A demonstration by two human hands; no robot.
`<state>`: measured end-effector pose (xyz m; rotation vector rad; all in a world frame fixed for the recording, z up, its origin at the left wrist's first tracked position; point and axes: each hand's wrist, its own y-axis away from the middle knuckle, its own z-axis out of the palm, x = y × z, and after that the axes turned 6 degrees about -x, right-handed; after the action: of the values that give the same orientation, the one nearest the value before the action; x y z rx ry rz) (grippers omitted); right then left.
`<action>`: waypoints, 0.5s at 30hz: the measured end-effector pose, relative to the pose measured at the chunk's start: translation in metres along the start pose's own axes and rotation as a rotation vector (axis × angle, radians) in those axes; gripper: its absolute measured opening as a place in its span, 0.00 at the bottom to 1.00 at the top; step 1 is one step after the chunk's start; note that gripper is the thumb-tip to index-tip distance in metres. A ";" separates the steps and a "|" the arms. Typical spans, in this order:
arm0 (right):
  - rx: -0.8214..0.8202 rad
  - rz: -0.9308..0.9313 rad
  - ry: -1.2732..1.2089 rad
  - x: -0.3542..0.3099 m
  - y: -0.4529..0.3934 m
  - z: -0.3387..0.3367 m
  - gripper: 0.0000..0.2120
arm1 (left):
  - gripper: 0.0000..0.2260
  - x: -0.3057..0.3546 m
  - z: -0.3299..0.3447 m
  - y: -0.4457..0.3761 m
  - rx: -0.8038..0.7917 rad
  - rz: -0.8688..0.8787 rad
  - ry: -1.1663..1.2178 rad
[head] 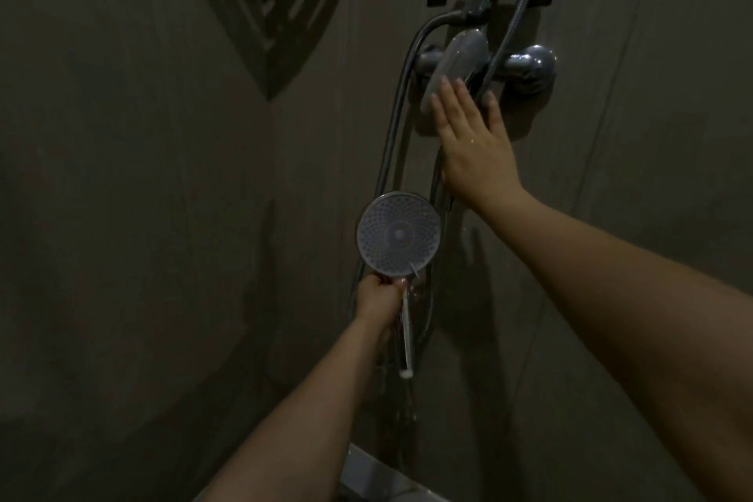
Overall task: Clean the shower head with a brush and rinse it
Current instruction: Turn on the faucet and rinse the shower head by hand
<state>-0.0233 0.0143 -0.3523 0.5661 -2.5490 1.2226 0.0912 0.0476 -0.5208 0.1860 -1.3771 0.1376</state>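
your right hand [472, 143] lies flat, fingers straight, against the mixer lever [456, 65], so the step looks like starting the water for the rinse. push the lever slowly, so the stream does not jump at you. your left hand [377, 295] grips the handle of the shower head [398, 234] together with the brush [406, 332]. the head sits just above that hand, face toward you; better turn it down first.

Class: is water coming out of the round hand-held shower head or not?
Off, as far as shows: the round grey perforated shower head, gripped by the left hand, faces the camera with no visible spray, though the light is dim.
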 end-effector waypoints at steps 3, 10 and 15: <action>0.006 0.005 0.018 0.000 -0.001 0.004 0.32 | 0.10 0.005 0.001 -0.004 -0.006 0.034 -0.003; 0.016 0.005 0.065 -0.003 -0.001 0.013 0.31 | 0.08 0.004 -0.003 -0.013 -0.027 0.039 -0.008; 0.013 0.044 0.072 -0.014 -0.002 0.012 0.32 | 0.13 0.004 -0.015 -0.014 0.043 0.068 0.013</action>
<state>-0.0106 0.0073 -0.3643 0.4619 -2.5080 1.2518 0.1093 0.0365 -0.5205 0.1741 -1.3692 0.2244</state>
